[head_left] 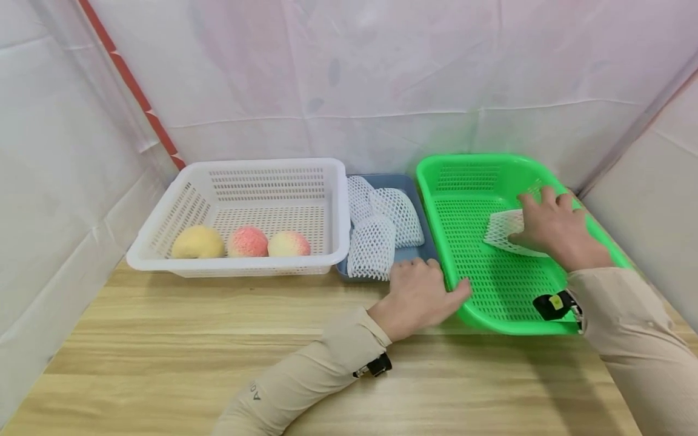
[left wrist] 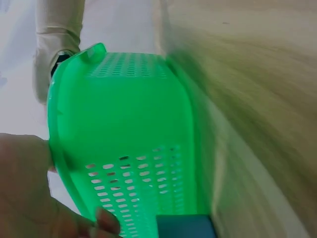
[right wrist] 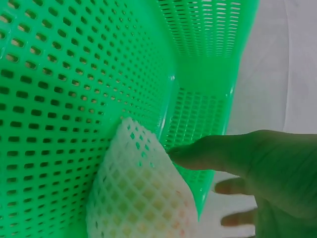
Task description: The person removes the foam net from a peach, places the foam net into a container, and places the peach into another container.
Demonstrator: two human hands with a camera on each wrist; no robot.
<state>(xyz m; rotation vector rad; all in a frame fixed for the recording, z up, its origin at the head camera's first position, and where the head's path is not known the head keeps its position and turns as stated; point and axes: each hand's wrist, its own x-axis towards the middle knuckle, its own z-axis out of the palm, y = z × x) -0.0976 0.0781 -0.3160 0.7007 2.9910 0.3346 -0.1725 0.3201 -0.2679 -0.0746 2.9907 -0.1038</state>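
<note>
A green plastic basket [head_left: 469, 236] stands at the right. My left hand [head_left: 417, 297] holds its near left rim, thumb hooked over the edge and fingers on the outer side. Inside the basket lies a fruit in a white foam net [head_left: 501, 230], with yellow and a little pink showing through the net [right wrist: 143, 198] in the right wrist view. My right hand [head_left: 558, 227] is just over this netted fruit, its fingers spread and the thumb beside the net. The head view has the hand covering part of the fruit.
Left of the green basket, a blue-grey tray [head_left: 410, 254] holds several white foam nets [head_left: 373, 242]. A white basket [head_left: 289, 264] farther left contains a yellow fruit [head_left: 198, 242] and two pink-and-cream peaches [head_left: 248, 242]. White sheeting hangs behind the wooden table [head_left: 218, 339].
</note>
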